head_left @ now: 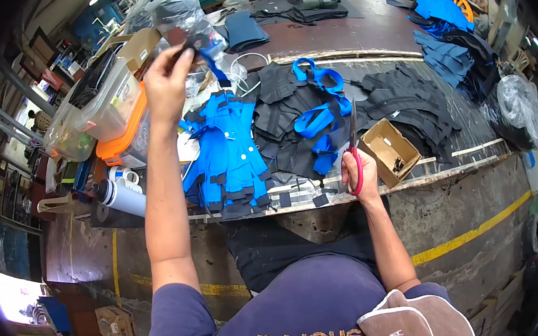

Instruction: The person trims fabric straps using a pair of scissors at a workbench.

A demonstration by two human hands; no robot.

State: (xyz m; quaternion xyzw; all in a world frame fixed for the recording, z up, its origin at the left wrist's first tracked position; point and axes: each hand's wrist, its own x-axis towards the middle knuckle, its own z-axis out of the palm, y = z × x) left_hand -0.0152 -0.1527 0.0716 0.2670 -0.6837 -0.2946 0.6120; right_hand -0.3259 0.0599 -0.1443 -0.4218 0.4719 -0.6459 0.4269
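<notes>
Blue fabric pile lies btwn L hand, pinching blue strip, & R hand, gripping red-handled scissors.

The right hand grips red-handled scissors, blades upward, right of centre. The left hand is raised at upper left, a blue strip at its fingertips. Blue fabric pieces lie piled near centre.

On the worktable, a pile of cloth pieces is set at left, a strap is draped over the middle heap, and a carton is placed at right, beside the scissors. Behind the carton, another heap is spread; far left, storage tubs are stacked behind a bottle.
</notes>
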